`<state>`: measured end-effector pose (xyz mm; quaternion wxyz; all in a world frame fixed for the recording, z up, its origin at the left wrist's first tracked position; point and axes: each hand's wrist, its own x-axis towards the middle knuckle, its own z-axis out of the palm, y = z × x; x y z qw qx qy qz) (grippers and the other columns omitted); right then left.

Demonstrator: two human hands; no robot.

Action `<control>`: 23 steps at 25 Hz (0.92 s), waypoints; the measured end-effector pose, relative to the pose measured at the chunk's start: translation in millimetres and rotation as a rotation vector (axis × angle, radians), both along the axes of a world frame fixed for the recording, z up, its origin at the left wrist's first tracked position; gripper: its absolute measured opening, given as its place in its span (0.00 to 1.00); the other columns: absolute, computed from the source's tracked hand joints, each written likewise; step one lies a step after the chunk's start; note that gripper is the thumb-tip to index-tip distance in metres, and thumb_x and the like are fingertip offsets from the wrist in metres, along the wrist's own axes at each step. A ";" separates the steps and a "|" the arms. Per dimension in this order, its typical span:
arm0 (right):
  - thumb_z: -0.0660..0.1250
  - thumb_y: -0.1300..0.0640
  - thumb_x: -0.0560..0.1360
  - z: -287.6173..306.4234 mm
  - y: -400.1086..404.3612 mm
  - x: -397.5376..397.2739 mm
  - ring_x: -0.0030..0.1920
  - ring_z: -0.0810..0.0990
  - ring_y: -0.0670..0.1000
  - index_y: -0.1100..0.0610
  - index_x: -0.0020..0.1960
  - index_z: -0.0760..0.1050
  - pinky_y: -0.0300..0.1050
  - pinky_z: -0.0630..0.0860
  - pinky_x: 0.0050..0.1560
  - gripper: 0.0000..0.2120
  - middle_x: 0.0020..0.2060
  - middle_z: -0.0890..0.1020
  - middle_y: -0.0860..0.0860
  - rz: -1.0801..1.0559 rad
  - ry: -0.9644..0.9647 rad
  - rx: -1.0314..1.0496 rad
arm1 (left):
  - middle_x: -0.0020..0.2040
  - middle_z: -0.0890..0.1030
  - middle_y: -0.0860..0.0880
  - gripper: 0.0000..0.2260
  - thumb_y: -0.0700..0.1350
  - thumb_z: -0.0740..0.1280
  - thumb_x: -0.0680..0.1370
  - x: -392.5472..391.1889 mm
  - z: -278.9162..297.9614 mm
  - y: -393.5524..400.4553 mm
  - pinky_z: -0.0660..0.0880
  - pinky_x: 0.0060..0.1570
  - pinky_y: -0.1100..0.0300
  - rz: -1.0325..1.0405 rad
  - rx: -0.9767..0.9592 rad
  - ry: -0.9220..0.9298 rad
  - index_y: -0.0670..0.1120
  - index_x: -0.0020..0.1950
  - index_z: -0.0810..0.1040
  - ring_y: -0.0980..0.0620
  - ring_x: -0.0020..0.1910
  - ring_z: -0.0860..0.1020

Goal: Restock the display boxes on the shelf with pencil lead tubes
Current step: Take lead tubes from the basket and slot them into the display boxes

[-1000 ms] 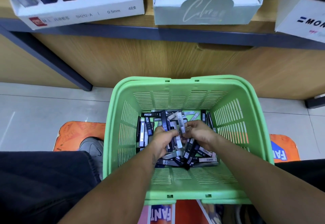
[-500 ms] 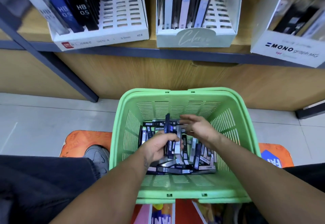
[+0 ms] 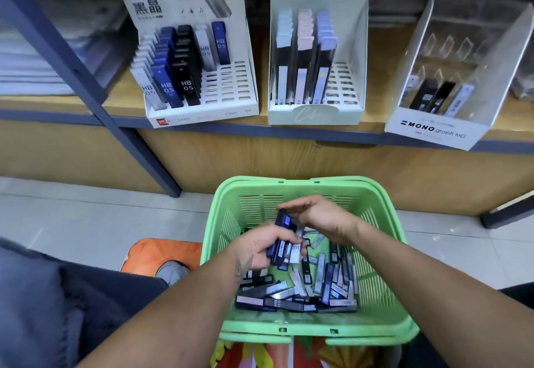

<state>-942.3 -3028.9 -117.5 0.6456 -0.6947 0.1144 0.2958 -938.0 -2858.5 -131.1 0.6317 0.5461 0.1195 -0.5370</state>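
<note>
The tall white cardboard display box [image 3: 199, 49] read "黑晶" and "0.5mm" — its upright blue, black and white lead tubes [image 3: 185, 78] read "HB 0.5". The clear plastic display box [image 3: 439, 127] said "MONO graph MG".

Head view, forward-down, close over basket [image 3: 381, 321], shelf [image 3: 372, 125] beyond

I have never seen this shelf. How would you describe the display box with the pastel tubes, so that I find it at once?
Look at the wooden shelf above the green basket: three display boxes stand on it in a row. The pastel display box is the middle one, pale mint-white with a cursive word on its front lip. Only it holds tubes with light blue, pink and lilac caps; the left box holds HB 0.5 tubes, the right box reads MONO.
</note>
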 end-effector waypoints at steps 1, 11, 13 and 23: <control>0.59 0.79 0.73 10.8 -3.5 3.3 0.61 0.82 0.53 0.57 0.62 0.81 0.50 0.77 0.64 0.27 0.57 0.85 0.54 -0.014 0.008 0.021 | 0.46 0.84 0.38 0.12 0.30 0.68 0.76 2.4 13.2 0.1 0.76 0.62 0.41 -0.009 -0.004 -0.025 0.36 0.59 0.75 0.41 0.48 0.83; 0.72 0.65 0.76 161.7 -21.8 6.6 0.51 0.85 0.61 0.66 0.67 0.72 0.61 0.79 0.61 0.21 0.55 0.84 0.62 0.141 0.006 0.086 | 0.51 0.84 0.34 0.18 0.28 0.71 0.72 38.5 163.6 -1.3 0.81 0.52 0.42 0.103 0.075 -0.308 0.32 0.61 0.76 0.37 0.49 0.84; 0.73 0.67 0.75 184.6 -12.0 4.8 0.55 0.84 0.66 0.65 0.73 0.64 0.58 0.82 0.57 0.30 0.58 0.83 0.64 0.166 0.025 0.148 | 0.49 0.84 0.34 0.17 0.28 0.72 0.71 43.2 190.0 2.0 0.83 0.47 0.44 0.172 0.082 -0.345 0.33 0.59 0.77 0.38 0.44 0.84; 0.69 0.75 0.74 228.0 49.9 33.5 0.37 0.86 0.59 0.62 0.65 0.75 0.43 0.84 0.41 0.21 0.37 0.84 0.61 -0.204 -0.270 0.149 | 0.54 0.82 0.30 0.20 0.26 0.70 0.72 80.6 257.1 38.9 0.82 0.43 0.39 0.446 0.081 -0.453 0.30 0.63 0.75 0.34 0.48 0.84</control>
